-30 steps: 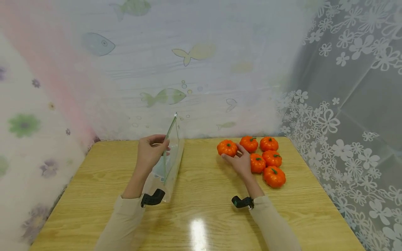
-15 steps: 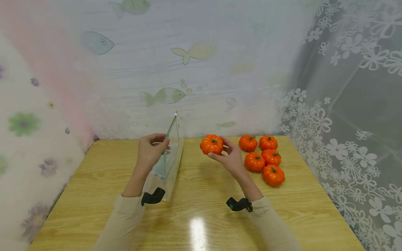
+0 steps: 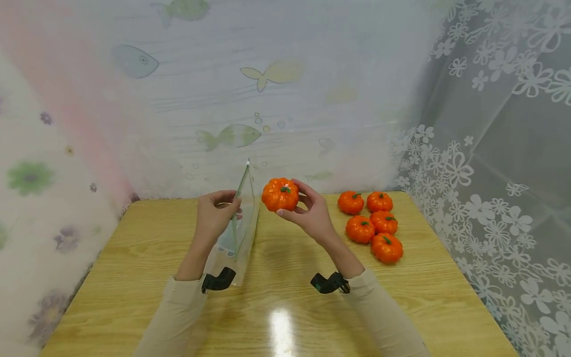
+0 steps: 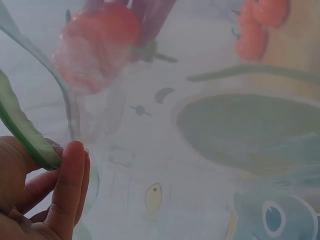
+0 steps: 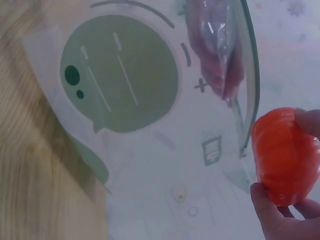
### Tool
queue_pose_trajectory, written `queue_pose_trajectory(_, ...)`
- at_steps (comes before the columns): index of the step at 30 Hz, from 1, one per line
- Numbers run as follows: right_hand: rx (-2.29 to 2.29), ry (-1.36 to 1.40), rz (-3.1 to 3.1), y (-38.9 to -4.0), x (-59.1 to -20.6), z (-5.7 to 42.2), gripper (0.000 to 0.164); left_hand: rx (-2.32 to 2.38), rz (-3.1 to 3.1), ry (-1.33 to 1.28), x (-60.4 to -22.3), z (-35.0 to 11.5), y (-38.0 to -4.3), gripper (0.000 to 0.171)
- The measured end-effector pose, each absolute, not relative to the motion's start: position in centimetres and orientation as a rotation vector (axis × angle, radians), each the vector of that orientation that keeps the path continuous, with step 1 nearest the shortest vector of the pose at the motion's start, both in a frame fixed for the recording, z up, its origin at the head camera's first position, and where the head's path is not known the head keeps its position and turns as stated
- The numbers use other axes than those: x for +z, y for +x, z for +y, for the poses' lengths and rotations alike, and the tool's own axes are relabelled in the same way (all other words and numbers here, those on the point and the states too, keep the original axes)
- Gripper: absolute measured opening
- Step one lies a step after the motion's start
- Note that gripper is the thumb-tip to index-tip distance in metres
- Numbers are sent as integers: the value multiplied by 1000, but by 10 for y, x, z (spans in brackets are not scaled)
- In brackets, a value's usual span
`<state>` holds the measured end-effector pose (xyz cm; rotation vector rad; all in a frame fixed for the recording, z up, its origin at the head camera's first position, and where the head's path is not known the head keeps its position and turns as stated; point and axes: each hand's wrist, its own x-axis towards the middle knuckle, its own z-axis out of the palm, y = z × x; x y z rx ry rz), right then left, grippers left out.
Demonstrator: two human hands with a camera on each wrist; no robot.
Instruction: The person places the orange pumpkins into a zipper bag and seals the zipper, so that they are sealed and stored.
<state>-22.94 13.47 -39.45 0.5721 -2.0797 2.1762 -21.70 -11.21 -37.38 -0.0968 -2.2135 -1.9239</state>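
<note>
A clear plastic zip bag [image 3: 240,270] with printed pictures stands on the table, its green-edged mouth pulled apart. My left hand [image 3: 213,215] pinches one edge of that mouth between thumb and fingers; in the left wrist view the green strip [image 4: 25,132] runs into the fingers. Just right of the bag, my right hand [image 3: 314,215] grips a small orange toy pumpkin [image 3: 280,195] with a green stem, raised above the table. The right wrist view shows this pumpkin [image 5: 285,160] beside the bag's mouth, thumb and fingers around it. Through the film, the left fingers [image 5: 217,45] look blurred.
Several more orange pumpkins [image 3: 360,229] sit grouped at the right rear of the wooden table [image 3: 147,248]. Behind it hangs a curtain [image 3: 285,99] with fish prints. A grey sheet with white flowers [image 3: 464,171] borders the right side.
The right hand has lifted the pumpkin off the group and carried it left and upward, close to the bag's mouth. My left hand keeps its pinch on the bag, almost unmoved.
</note>
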Motion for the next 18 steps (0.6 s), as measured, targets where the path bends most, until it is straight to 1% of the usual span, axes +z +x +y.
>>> queue_pose_trajectory(8,2187,679,-2012,-225,-376,122,76,-1892,-2242,-77,-376,-109,-219,27)
queue_pose_trajectory(18,2160,780,-2056,-223,-357,104,75,-1841,-2263,-149,-375,-107,-218,28)
